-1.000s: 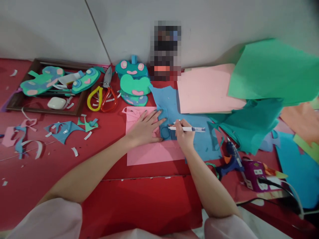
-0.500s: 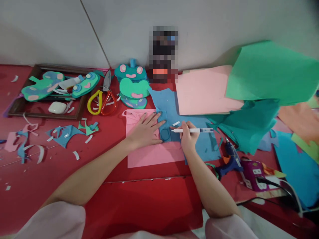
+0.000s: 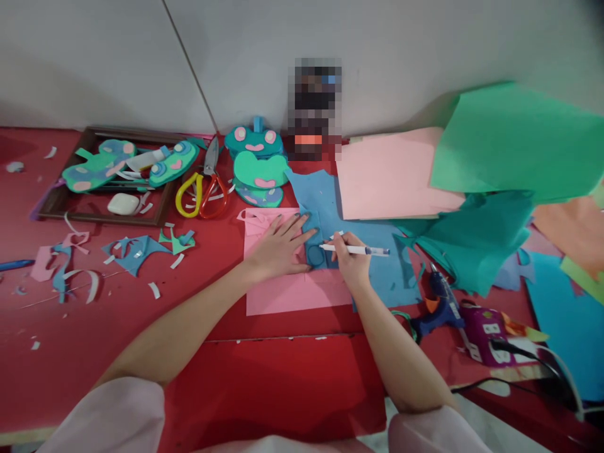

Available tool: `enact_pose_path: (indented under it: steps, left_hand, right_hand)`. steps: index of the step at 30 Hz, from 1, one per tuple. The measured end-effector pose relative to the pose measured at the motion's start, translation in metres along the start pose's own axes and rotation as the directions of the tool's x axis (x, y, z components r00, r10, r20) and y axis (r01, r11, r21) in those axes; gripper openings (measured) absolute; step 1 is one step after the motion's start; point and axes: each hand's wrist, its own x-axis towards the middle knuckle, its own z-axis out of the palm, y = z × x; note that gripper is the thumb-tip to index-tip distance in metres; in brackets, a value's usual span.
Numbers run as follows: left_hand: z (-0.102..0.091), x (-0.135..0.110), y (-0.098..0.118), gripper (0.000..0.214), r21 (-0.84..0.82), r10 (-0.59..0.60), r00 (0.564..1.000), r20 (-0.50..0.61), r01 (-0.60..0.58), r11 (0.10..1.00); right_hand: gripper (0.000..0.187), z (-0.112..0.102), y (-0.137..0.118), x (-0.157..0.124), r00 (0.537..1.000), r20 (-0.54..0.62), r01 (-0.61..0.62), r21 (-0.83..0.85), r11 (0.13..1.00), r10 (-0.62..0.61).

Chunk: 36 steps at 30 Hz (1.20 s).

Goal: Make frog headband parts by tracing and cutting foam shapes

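Observation:
My left hand (image 3: 280, 246) lies flat with fingers spread over a pink sheet (image 3: 278, 299), its fingertips on a small blue piece (image 3: 311, 223). A round outline (image 3: 315, 255) shows on that blue piece. In my right hand (image 3: 352, 261) is a white pen (image 3: 356, 250), its tip at the right edge of the circle. Beneath the pen spreads a larger blue sheet (image 3: 389, 270), partly covered by the pink one and by my right hand.
Scissors (image 3: 202, 185) lie beside a brown frame (image 3: 155, 214) holding frog-like cutouts and a white case (image 3: 123, 204). More frog cutouts (image 3: 259, 170) sit behind my left hand. Pink sheets (image 3: 391, 173), green sheets (image 3: 514, 138), a blue glue gun (image 3: 441, 302) and a purple power strip (image 3: 488, 333) are at right.
The pen tip has moved slightly left to the circle's edge, and the pen has tilted a little. My left hand stays pressed down. The whole view has shifted slightly.

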Motion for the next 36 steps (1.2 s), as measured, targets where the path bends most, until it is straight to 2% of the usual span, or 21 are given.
enact_pose_path:
  steps: [6, 12, 17, 22, 28, 36]
  left_hand:
    - [-0.0006, -0.0004, 0.0, 0.083, 0.004, 0.007, 1.0, -0.013, -0.007, 1.0]
    - [-0.0035, -0.0007, 0.0013, 0.082, 0.006, 0.01, 1.0, 0.0, -0.01, 1.0]
    - [-0.0037, -0.0001, 0.0016, 0.082, 0.009, 0.007, 1.0, 0.008, -0.007, 1.0]
    - [-0.0021, 0.0, 0.0006, 0.083, 0.013, 0.013, 1.0, -0.004, -0.013, 1.0]
    - [-0.0022, -0.0003, 0.0003, 0.083, 0.007, 0.01, 1.0, -0.007, -0.01, 1.0]
    - [-0.0012, 0.0002, -0.0002, 0.083, 0.005, 0.017, 1.0, -0.008, -0.017, 1.0]
  right_hand:
    - [0.04, 0.0008, 0.0004, 0.0, 1.0, 0.018, -0.003, -0.046, 0.999, 0.004]
    - [0.042, 0.0021, 0.0027, -0.001, 0.999, -0.029, 0.025, -0.076, 0.997, -0.028]
    - [0.04, 0.0035, 0.004, -0.0003, 0.999, -0.037, 0.011, -0.039, 0.999, -0.013]
    - [0.037, 0.003, 0.0019, -0.0015, 0.996, -0.087, -0.023, 0.066, 0.998, 0.028]
    - [0.04, 0.0008, 0.0014, -0.0016, 1.0, -0.014, -0.009, 0.017, 1.0, 0.01]
    - [0.042, 0.0021, -0.0023, -0.0018, 0.998, 0.02, 0.055, -0.109, 0.992, -0.054]
